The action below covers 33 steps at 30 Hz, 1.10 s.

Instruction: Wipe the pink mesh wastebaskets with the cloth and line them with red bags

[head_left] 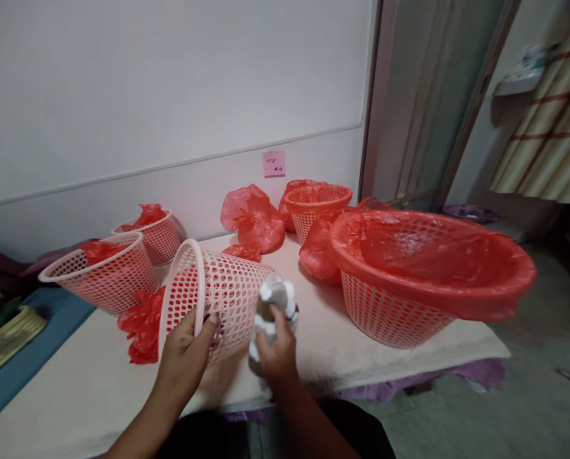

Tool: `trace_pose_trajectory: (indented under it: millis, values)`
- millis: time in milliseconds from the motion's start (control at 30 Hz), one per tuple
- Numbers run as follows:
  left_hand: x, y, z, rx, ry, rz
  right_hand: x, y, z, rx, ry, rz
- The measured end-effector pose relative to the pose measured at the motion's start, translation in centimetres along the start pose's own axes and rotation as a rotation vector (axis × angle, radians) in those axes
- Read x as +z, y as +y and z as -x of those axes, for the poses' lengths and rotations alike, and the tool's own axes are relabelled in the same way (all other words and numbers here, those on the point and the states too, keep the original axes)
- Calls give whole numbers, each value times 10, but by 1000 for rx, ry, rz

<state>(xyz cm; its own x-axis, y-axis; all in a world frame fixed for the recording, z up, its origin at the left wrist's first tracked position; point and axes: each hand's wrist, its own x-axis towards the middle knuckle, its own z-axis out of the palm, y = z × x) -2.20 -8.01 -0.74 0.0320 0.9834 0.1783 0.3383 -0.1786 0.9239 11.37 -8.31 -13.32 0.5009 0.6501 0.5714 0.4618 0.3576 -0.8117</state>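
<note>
My left hand (189, 349) grips the rim of a pale pink perforated plastic basket (234, 290), tipped on its side with its mouth toward the left. Red plastic shows through the holes. In my right hand (279, 347) is a bunched grey, white and brown cloth (276, 298), held close to the basket's base; motion blurs it a little, and I cannot tell whether it touches the basket. A crumpled red plastic bag (144, 325) lies left of the basket's mouth.
To the right stands a large basket (394, 315) lined with a red bag; a smaller lined basket (308, 220) is behind it. Two baskets (127, 274) with red bags inside stand at left. Puffed red bags (256, 220) rest by the wall, under a pink note (274, 164).
</note>
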Motion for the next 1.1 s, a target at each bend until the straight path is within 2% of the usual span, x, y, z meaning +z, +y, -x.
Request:
trace_pose_trajectory:
  millis: [67,133,167,200,267,433,500,533,733,833,967,1100]
  values:
    - [5,6,-2,-30,22,-4,3,-21,24,-234,-156,-6]
    - [8,12,-3,-75,52,-19,4,-37,42,-396,-302,12]
    - [9,15,-4,-100,67,-13,5,-40,46,-436,-336,27]
    - [8,17,-4,-117,73,8,5,-40,46,-440,-339,47]
    - [6,20,-5,-124,62,82,5,-32,39,-361,-256,92]
    - [3,18,-8,-148,78,229,9,0,7,52,55,34]
    - [7,18,-8,-189,70,310,11,2,4,172,84,-33]
    - [10,18,-8,-213,61,353,11,-1,6,186,72,-61]
    - [28,27,-4,-282,116,553,3,-39,32,25,-159,-266]
    - [30,32,-5,-349,90,619,-3,-53,41,-63,-250,-326]
    - [31,33,-7,-392,72,631,-4,-59,46,-154,-264,-246]
    - [37,31,-7,-376,75,605,3,-57,50,-195,-157,-85]
